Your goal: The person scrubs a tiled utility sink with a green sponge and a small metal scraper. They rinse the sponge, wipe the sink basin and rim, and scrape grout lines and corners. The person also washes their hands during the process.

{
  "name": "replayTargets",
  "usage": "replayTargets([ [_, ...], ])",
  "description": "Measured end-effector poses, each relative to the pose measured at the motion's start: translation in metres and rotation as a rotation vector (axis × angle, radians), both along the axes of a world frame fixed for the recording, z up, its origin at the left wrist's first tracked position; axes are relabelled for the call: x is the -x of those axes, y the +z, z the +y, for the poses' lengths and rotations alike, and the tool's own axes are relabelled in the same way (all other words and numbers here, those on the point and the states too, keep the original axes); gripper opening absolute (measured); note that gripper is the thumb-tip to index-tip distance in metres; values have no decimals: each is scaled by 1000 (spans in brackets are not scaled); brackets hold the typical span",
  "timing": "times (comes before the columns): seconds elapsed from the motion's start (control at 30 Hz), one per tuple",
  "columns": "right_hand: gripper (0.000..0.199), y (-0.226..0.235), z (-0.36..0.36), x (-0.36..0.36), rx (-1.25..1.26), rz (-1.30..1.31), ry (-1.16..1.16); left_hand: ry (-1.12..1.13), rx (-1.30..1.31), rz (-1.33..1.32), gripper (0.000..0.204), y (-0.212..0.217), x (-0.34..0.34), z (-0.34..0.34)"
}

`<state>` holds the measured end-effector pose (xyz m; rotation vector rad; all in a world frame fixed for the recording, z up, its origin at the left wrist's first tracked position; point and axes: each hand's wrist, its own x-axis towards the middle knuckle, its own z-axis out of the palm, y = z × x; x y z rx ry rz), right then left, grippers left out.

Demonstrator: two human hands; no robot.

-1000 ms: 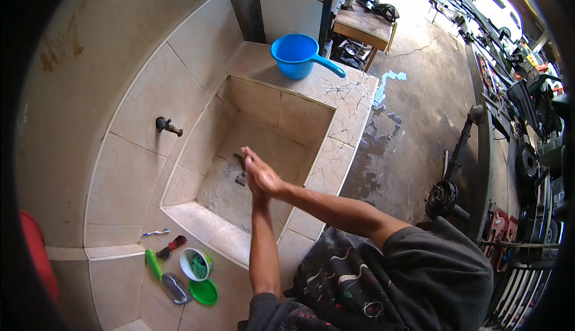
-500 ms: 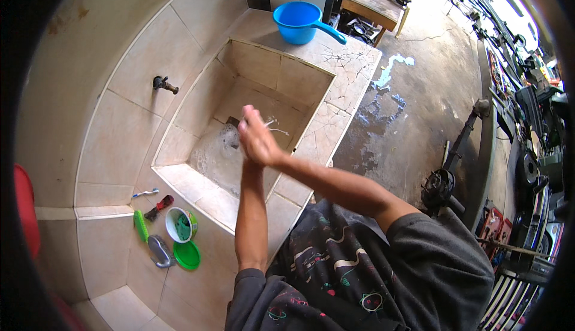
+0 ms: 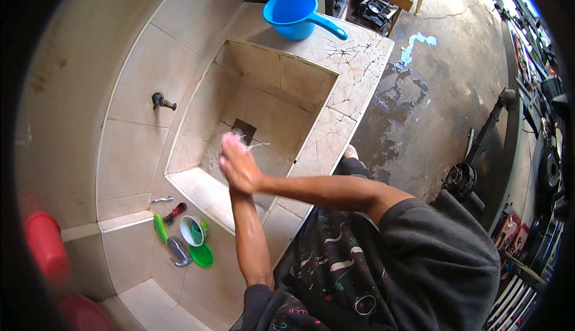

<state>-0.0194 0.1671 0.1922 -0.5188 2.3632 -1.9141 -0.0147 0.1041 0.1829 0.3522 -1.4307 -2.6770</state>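
My right hand [image 3: 244, 172] lies over my left hand [image 3: 225, 146], palm against palm, above the tiled sink [image 3: 190, 181]. The right hand's fingers are stretched out and slightly blurred. Most of the left hand is hidden under it, with only pinkish, outstretched fingers showing at the edge. Neither holds a thing. My wet left forearm [image 3: 250, 244] shines. White water streaks [image 3: 257, 145] show beside the hands. Below them is a dark square drain [image 3: 245, 130] in the sink floor, partly covered by the fingers.
A blue dipper [image 3: 296, 17] stands on the cracked far ledge. On the left wall is a tap [image 3: 163, 102]. A toothbrush [image 3: 162, 199], green brush [image 3: 160, 229], grey-handled brush [image 3: 178, 251], tub [image 3: 194, 230] and green lid [image 3: 202, 255] lie near left.
My joined hands have shifted nearer and left, still pressed together. Foamy water on the sink floor has shrunk, and the drain is more exposed. The view has moved, showing more red container.
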Motion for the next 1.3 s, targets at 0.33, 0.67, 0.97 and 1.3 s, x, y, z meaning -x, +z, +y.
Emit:
replayTargets([
  [0.33, 63, 14, 27, 35, 3, -160, 392, 137, 23, -25, 58, -4, 22, 34],
  [0.67, 58, -7, 31, 31, -39, -148, 306, 250, 59, -19, 58, 1, 25, 50],
  [0.97, 68, 3, 73, 74, -28, -265, 308, 216, 56, -27, 58, -2, 55, 76],
  [1.3, 64, 15, 77, 101, -86, -236, 350, 179, 156, 99, 58, 3, 82, 85],
])
